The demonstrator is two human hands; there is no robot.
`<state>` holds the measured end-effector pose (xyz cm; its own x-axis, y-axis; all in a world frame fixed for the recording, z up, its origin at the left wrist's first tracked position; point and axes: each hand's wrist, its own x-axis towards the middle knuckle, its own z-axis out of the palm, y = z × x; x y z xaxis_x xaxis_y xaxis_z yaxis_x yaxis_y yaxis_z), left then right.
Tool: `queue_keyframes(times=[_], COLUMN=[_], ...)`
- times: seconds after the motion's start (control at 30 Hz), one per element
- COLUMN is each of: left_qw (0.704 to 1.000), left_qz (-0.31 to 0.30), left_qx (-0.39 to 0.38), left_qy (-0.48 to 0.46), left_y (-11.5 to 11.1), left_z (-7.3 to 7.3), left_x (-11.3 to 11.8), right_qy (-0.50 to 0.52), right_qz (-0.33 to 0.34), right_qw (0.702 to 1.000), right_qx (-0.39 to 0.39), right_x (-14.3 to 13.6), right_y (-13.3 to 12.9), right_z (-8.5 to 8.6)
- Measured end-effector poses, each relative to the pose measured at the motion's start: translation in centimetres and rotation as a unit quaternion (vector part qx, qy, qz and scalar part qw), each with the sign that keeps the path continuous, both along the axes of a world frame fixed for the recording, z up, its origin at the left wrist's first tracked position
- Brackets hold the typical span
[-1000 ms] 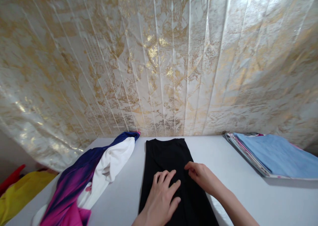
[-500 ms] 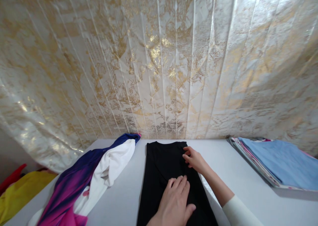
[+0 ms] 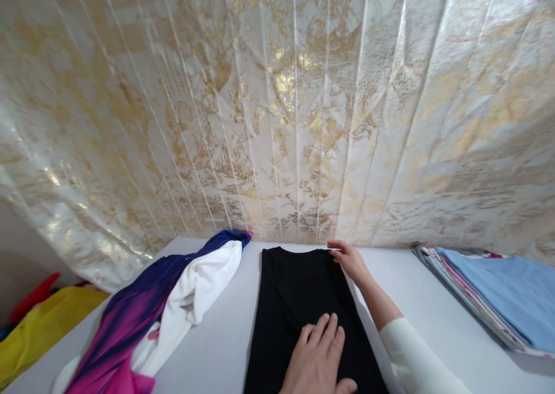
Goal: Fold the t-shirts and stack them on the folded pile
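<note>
A black garment (image 3: 303, 290), its kind unclear, lies flat and lengthwise on the white table, with a slightly dipped far edge. My left hand (image 3: 318, 356) rests flat on its middle, fingers stretched out and thumb to the right. At the garment's far right corner is my right hand (image 3: 350, 262), its thumb and finger closed about the edge. The garment's near end runs out of the picture below.
On the white table (image 3: 217, 336), a heap of purple-blue (image 3: 151, 301) and white clothing (image 3: 203, 278) lies left. A stack of folded clothes, light blue on top (image 3: 498, 290), sits right. Yellow cloth (image 3: 47, 324) is beyond the left edge. A gold-patterned curtain (image 3: 277, 122) hangs behind.
My right hand has moved away from me to the garment's far right corner and closed there. My left hand stays flat on the garment. The view has shifted slightly.
</note>
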<state>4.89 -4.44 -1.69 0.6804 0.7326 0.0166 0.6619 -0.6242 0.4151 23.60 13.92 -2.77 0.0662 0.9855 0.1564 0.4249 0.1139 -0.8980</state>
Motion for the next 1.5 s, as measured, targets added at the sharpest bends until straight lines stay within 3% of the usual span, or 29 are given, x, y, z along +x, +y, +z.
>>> queue_keyframes(times=[0.13, 0.23, 0.33, 0.47, 0.77, 0.93, 1.13, 1.3, 1.5], left_qw=[1.0, 1.0, 0.999, 0.998, 0.992, 0.992, 0.989, 0.974, 0.965], left_qz=[0.014, 0.026, 0.029, 0.024, 0.032, 0.029, 0.033, 0.032, 0.042], left_qx=[0.023, 0.017, 0.022, 0.06, 0.118, 0.116, 0.14, 0.22, 0.258], left_qy=[-0.012, -0.007, -0.003, 0.008, 0.022, 0.03, 0.04, 0.041, 0.027], left_y=[0.1, 0.2, 0.3, 0.6, 0.7, 0.9, 1.0, 1.2, 1.0], left_z=[-0.7, -0.9, -1.0, -1.7, -3.0, -3.3, -3.9, -5.1, -5.3], left_x=[0.1, 0.1, 0.1, 0.1, 0.3, 0.5, 0.6, 0.6, 0.6], right_qy=[0.039, 0.038, 0.0, -0.096, -0.285, -0.36, -0.424, -0.422, -0.371], right_qz=[-0.022, -0.017, -0.001, 0.039, 0.183, 0.201, 0.193, 0.119, 0.08], right_qw=[0.999, 0.999, 1.0, 0.994, 0.939, 0.908, 0.879, 0.891, 0.909], right_qx=[-0.001, 0.001, 0.008, 0.041, 0.055, 0.079, 0.107, 0.121, 0.173], right_x=[3.0, 3.6, 3.2, 3.0, 3.5, 2.7, 1.0, 0.5, -2.2], right_y=[-0.3, -0.5, -0.3, 0.8, 4.0, 4.5, 3.3, 1.2, -3.5], right_z=[-0.2, -1.0, -1.7, -1.2, 0.6, 1.5, 1.9, 1.8, -1.0])
